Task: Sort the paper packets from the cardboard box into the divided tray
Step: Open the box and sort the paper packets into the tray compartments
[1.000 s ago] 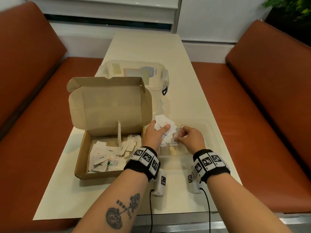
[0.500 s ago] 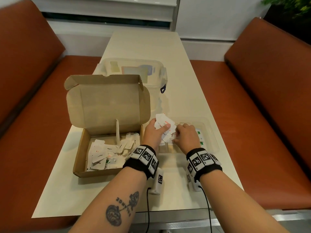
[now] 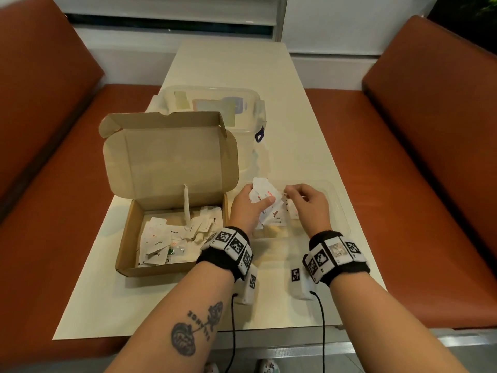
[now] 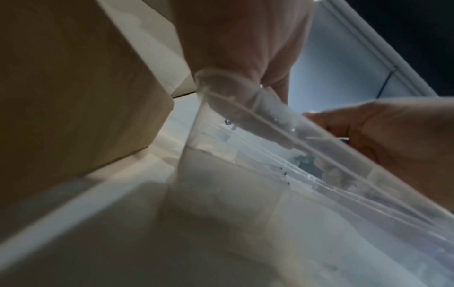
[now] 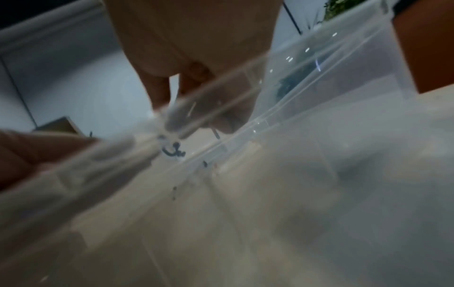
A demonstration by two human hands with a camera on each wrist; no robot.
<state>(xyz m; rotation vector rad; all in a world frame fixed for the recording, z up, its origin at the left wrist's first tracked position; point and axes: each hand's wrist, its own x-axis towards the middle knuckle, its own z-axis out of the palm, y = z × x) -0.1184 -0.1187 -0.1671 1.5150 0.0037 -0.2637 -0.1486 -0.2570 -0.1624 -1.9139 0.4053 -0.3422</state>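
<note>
Paper packets: a fanned bunch sits in the left hand, held over the near-left part of the divided tray. More lie loose in the cardboard box, just left of the tray on the counter. A few look to be in the tray already, under the hands; I can't tell which compartment.

Handling, my read:
- Very light, thin and flat. They look like sachets, some printed "Pepper", so likely a little loose fill inside.
- Floppy paper: bends if pinched hard, slides easily against the next packet in a stack.
- Not fragile, but the edges crease.
- Best hold is a thumb-and-fingertip pinch at one edge or corner, peeling one off the fan so the neighbours don't drag along.

Hands:
- Left: palm turned inward, fingers behind the bunch and thumb across the front, clamping it. The wrist hangs over the gap between box and tray.
- Right hand: back of the hand up, fingers curled, fingertips drawn together at the right edge of the fan. It looks like a pinch on one packet, but the contact is too small and blurred to confirm.
- Both forearms reach forward, roughly parallel, wrists above the tray's near rim.

Wrist views are blurred and mostly show the clear tray wall.
</note>
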